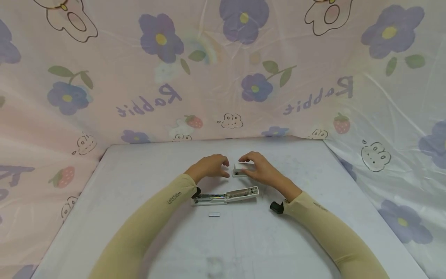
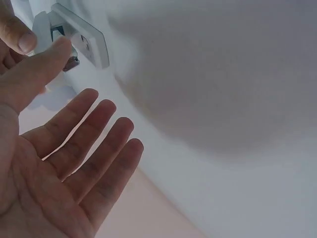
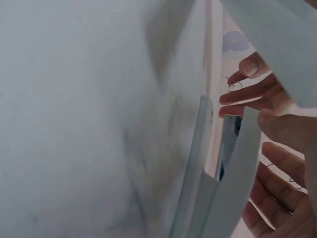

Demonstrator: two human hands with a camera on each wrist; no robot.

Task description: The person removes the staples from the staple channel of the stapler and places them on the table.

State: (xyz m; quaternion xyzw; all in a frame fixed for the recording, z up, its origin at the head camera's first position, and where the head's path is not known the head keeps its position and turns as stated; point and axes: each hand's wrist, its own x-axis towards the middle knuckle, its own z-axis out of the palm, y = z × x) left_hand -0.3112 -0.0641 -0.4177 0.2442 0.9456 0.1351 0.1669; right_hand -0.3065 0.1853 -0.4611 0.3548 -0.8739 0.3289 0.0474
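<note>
The table [image 1: 139, 232] is the biggest thing here, a pale grey top standing inside walls of pink cloth [image 1: 104, 97] printed with purple flowers, strawberries and the word "Rabbit". The cloth closes the place on three sides, probably so that only the work is in view.

Both arms wear beige sleeves [image 1: 150, 221] and reach to the middle of the table, where the small things lie close together.

The stapler [image 1: 226, 195] lies opened flat between the two forearms, nearer to the person than the hands are. Its long top is swung away, so the metal channel inside faces up. I think it is laid so to keep the channel easy to reach.

The right hand [image 1: 263, 170] is over a small white box [image 1: 242, 169], which sits on the table just behind the stapler. Its fingers are curled around the box from above, and the thumb comes from the near side, so the box is pinched and held steady. In the right wrist view the box looks partly open, though this is blurred.

The left hand [image 1: 210, 166] is just beside the box, on its left. In the left wrist view its fingers [image 2: 99, 144] are straight and a little apart, holding nothing, while the thumb [image 2: 42, 67] reaches toward the box [image 2: 84, 42]; whether it touches I cannot tell.

A small grey strip [image 1: 214, 214], maybe staples, lies alone in front of the stapler.
</note>
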